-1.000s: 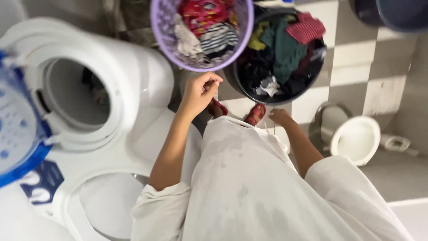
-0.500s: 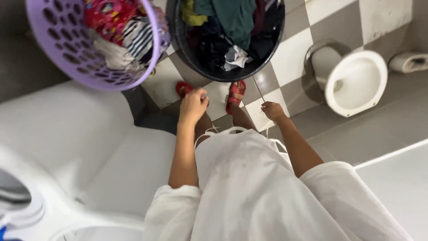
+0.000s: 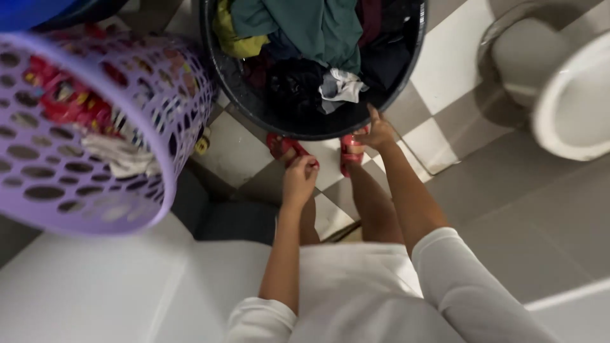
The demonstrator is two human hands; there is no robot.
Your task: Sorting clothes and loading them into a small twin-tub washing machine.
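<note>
Both hands now lower: right hand fingers spread, at round black plastic laundry tub rim, frame centre; left hand clenched, empty.

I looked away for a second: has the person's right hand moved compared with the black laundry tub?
Yes. The right hand has gone forward to the rim of the black tub; a second ago it hung short of it, behind the red sandals.

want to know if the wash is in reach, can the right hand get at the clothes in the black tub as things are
Probably yes. The right hand is open at the near rim of the black tub, and the clothes lie heaped in its open top with nothing between them and the hand.
</note>
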